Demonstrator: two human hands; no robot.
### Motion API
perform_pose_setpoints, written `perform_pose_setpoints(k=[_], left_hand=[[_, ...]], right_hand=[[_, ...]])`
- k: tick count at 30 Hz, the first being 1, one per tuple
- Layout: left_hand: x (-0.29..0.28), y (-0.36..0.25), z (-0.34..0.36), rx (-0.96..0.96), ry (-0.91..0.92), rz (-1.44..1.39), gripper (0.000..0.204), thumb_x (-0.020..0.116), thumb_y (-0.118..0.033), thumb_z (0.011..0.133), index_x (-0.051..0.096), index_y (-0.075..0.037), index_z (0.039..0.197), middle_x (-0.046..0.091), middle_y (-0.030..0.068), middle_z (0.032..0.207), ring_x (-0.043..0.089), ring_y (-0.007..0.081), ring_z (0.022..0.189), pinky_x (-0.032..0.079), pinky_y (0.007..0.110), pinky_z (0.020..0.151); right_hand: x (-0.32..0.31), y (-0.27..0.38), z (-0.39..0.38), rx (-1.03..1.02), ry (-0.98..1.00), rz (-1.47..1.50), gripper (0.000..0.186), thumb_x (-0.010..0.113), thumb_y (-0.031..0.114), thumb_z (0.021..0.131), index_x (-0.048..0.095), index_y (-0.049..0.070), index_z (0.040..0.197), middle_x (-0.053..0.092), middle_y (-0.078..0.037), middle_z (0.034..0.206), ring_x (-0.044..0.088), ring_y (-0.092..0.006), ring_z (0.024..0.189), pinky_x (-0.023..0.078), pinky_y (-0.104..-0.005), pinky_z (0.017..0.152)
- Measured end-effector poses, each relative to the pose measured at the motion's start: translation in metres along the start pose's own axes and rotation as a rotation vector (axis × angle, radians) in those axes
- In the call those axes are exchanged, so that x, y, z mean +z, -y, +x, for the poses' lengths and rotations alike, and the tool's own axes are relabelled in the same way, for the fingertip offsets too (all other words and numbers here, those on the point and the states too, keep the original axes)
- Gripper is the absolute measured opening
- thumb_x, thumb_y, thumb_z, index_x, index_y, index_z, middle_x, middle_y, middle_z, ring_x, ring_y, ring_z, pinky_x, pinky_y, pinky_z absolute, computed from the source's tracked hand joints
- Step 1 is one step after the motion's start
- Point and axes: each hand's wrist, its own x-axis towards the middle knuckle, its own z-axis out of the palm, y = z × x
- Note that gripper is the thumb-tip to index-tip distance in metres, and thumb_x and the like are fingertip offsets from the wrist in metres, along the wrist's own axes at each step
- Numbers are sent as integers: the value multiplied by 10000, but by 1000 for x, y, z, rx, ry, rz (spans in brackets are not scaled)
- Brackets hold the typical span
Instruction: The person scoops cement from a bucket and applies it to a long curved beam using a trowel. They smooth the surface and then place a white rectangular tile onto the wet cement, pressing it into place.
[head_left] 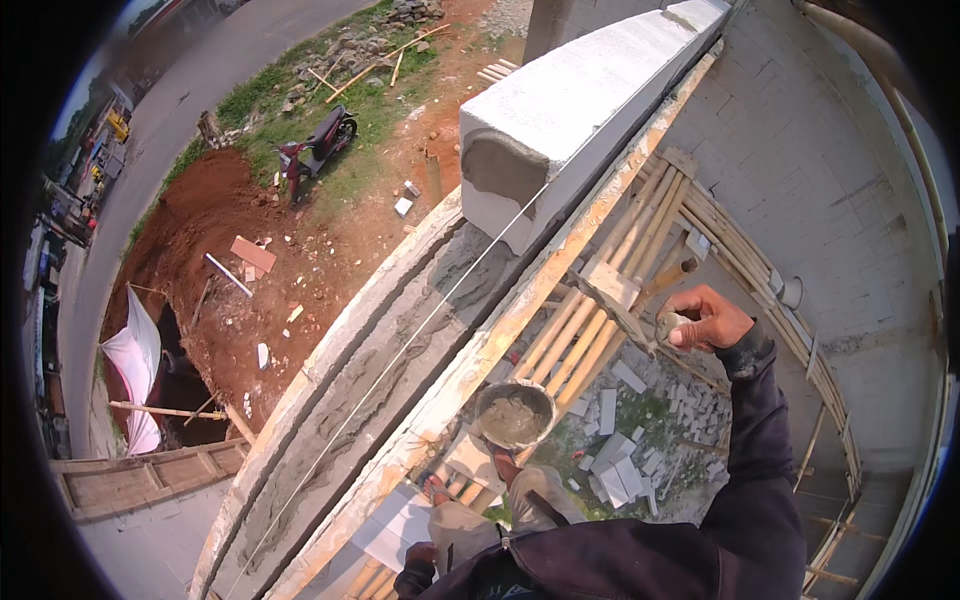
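I see mortar bed (355,385) left, open drop beyond its edge; right hand (708,318) grasps trowel (615,314); left hand (418,562), can't tell.

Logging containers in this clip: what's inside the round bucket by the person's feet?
The bucket holds grey, wet-looking mortar with an uneven surface. It covers the bottom, so whatever lies beneath cannot be seen.

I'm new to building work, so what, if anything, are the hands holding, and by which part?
The right hand grips a trowel by its handle. Whether the left hand, low in the picture, holds anything cannot be told.
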Motion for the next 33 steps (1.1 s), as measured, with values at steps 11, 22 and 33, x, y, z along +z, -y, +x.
perform_pose_setpoints(k=[11,22,33], left_hand=[[-31,46,-115,-769,366,-1004,204,564,-145,884,631,-45,1048,620,65,881,606,177,730,515,352,603],[-62,94,-212,-1197,309,-835,404,605,-191,932,542,-10,1288,662,208,1156,669,344,1039,575,471,856],[-39,125,-202,-1102,372,-909,415,607,-207,940,537,-10,1299,657,198,1173,663,336,1059,572,467,863]], right_hand=[[212,-424,86,663,-94,-527,417,705,300,769,703,-36,1015,676,-278,829,675,-438,889,544,-475,779],[319,-648,287,734,-259,-164,508,644,323,881,601,82,1327,629,-145,1309,597,-358,1208,486,-409,1008],[412,-596,166,850,-780,28,399,684,213,835,550,-4,1141,665,-286,1062,639,-458,1021,507,-517,870]])
